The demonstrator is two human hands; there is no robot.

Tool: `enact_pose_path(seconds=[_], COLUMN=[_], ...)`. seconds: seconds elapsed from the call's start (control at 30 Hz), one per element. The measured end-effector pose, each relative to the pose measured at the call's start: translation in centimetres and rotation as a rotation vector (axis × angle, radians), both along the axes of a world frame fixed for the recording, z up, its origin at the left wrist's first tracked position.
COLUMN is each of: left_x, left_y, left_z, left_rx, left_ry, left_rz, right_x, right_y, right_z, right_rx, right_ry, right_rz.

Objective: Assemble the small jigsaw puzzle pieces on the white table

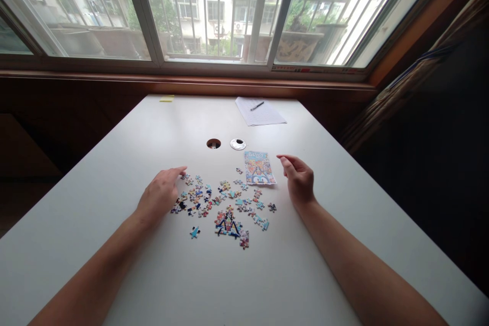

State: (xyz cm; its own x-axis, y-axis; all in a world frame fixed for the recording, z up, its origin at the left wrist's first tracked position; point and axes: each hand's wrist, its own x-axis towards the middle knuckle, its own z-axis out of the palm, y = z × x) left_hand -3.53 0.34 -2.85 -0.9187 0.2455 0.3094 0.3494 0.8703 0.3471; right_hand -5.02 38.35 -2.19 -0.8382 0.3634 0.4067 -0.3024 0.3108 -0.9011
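Two bare forearms are stretched forward from the bottom edge of the head view across a white table point(114, 163). Just beyond them, a small assembled cluster point(230, 225) of joined puzzle pieces is laid nearest the person, apparently kept apart from the loose pieces point(214, 196), which are scattered face-up between the two hands so that each can be seen. The left hand point(160, 192) is laid palm-down at the left edge of the scatter, its fingers loosely extended with the forefinger touching or just over the outermost pieces; nothing is seen to be gripped. The right hand point(298, 177) is held just beside the printed reference picture point(259, 167), half open with fingers curled, and empty. Farther back, a cable hole point(213, 143) and its removed cap point(238, 144) are seen, then a sheet of paper point(260, 111) with a pen point(257, 106), and a yellow note point(167, 98) near the window point(214, 10).
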Motion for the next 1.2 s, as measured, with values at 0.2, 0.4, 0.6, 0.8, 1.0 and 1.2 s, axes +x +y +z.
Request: enact_pose_path(seconds=[0.2,0.4,0.6,0.8,1.0,1.2], left_x=[-0.9,-1.9,-2.2,-2.2,-2.2,-2.1], left_y=[-2.1,-3.4,-3.4,-3.6,-3.5,-3.4], left_z=[0.8,0.0,-0.8,-1.0,-1.0,-0.9], left_rx=[-0.002,-0.024,-0.046,-0.064,-0.066,-0.073], left_ry=[-0.066,-0.025,0.017,0.022,0.028,0.029], left_rz=[0.063,0.053,0.034,0.026,0.032,0.024], right_x=[-0.3,-1.3,-1.3,-1.5,-1.7,-1.4], right_y=[0.3,0.7,0.5,0.9,1.3,1.1], right_z=[-0.4,-1.6,-2.5,-2.9,-3.1,-2.9], right_rx=[0.054,0.502,0.916,0.984,0.991,0.966], right_ry=[-0.013,-0.064,-0.178,-0.190,-0.180,-0.186], right_rz=[0.022,0.153,0.155,0.131,0.111,0.100])
